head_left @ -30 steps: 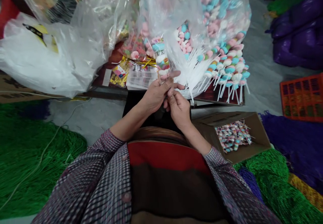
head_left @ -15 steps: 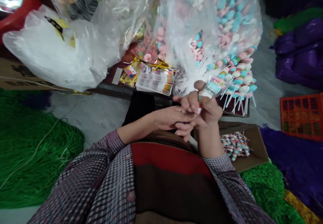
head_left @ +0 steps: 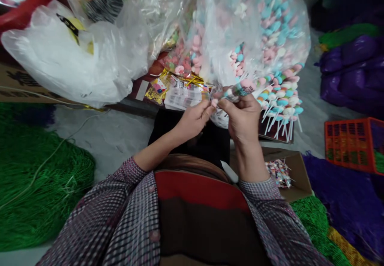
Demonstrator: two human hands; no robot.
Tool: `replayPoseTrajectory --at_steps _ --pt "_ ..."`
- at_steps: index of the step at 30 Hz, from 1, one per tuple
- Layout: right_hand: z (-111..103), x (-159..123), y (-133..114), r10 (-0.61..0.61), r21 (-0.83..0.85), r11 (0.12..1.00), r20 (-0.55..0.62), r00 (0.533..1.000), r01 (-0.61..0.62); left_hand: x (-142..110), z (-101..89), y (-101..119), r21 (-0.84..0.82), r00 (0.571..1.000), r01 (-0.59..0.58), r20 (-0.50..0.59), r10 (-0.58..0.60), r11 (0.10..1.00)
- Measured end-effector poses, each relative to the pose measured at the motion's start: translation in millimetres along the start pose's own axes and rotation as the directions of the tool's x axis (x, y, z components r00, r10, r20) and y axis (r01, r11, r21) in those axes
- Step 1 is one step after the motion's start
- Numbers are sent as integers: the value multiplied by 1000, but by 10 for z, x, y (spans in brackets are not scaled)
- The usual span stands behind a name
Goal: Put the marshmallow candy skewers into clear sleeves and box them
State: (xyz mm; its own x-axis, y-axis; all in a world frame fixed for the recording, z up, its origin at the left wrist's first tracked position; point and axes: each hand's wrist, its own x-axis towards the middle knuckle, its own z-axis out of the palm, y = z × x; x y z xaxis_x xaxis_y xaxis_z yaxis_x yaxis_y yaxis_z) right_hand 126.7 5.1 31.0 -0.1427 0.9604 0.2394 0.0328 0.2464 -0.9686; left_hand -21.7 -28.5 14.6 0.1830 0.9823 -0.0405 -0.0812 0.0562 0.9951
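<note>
Your right hand (head_left: 243,119) is closed around a wrapped candy skewer (head_left: 240,91); your left hand (head_left: 194,120) pinches its wrapper end. It sits just before the candy bag (head_left: 255,30). A loose pinch could let it slip.

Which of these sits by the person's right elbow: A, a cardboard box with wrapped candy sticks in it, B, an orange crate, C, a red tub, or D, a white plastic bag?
A: the cardboard box lies just beside the right sleeve, with wrapped candy sticks inside it.
</note>
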Motion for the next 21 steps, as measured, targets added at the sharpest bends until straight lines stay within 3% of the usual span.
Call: replayPoseTrajectory --at_steps 1,3,5,7,9,12,14,17,21 --pt "70 60 56 -13 -24 1000 -15 1000 13 26 -59 -16 120 989 -24 -139 41 993" --pt "197 215 171 -11 -102 995 44 999 16 76 -197 -56 234 949 -27 -301 98 972" --pt "285 412 283 16 -235 972 163 986 24 110 -338 -84 108 931 -23 -361 60 994" --pt "340 628 392 36 -420 904 258 965 79 125 -450 -77 -155 925 -12 -377 -48 988" --pt "389 822 495 54 -621 766 321 946 167 126 -518 -35 -388 912 16 -373 -173 922" --pt "476 1011 614 106 -782 550 413 905 292 119 -549 43 -567 891 58 -341 -298 822" --pt "524 1072 661 132 -810 466 462 877 356 117 -555 76 -625 881 65 -330 -339 778" --pt "543 1126 709 154 -818 421 491 857 393 120 -575 98 -658 868 65 -334 -368 750" --pt "460 1188 785 124 -786 500 480 868 363 121 -602 112 -672 860 74 -331 -388 737"
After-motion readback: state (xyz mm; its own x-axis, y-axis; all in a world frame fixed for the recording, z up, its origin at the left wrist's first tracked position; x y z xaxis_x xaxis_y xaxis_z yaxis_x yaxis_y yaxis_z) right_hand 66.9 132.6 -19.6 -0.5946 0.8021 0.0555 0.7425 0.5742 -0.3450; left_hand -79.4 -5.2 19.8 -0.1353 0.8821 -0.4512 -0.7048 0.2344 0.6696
